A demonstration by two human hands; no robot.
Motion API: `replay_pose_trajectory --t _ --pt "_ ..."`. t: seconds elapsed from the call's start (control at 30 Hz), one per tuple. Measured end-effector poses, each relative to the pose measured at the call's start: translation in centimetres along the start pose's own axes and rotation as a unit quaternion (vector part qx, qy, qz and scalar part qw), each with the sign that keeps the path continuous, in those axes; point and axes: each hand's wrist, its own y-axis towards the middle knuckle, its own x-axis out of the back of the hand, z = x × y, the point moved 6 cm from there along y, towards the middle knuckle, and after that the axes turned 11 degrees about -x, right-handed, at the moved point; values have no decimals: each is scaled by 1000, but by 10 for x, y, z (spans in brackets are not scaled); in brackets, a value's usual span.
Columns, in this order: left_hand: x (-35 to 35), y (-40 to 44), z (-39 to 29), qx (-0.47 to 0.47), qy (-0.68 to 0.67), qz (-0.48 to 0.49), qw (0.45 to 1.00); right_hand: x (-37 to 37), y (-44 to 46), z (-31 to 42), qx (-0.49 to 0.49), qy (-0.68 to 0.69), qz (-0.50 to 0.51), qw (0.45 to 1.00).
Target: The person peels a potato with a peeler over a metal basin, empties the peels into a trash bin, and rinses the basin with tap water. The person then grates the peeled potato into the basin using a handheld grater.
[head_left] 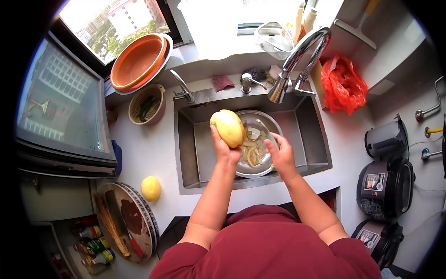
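Observation:
A large peeled yellow potato rests in my left hand, held above the left part of the steel sink. My right hand is closed around a pale green peeler, a little to the right of the potato and not touching it. Below both hands, a round metal bowl stands in the sink with several peel strips in it. Another yellow potato lies on the counter to the left of the sink.
A chrome faucet arches over the sink's back right. Orange bowls and a colander stand back left. A red bag and dark cookers are on the right. A round board holds a red-handled knife.

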Motion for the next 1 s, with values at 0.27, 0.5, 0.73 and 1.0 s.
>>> replay_pose_trajectory --t 0.27,0.5,0.73,1.0 --pt "-11 -39 3 51 71 162 983 -22 18 9 26 47 14 998" --pt "15 -36 -6 17 147 180 972 9 33 6 58 -147 3 987" --pt "-4 -45 -17 23 167 217 961 -32 -3 104 258 -479 48 838" --pt "1 -52 -19 140 133 190 963 -42 3 124 196 -589 107 777"
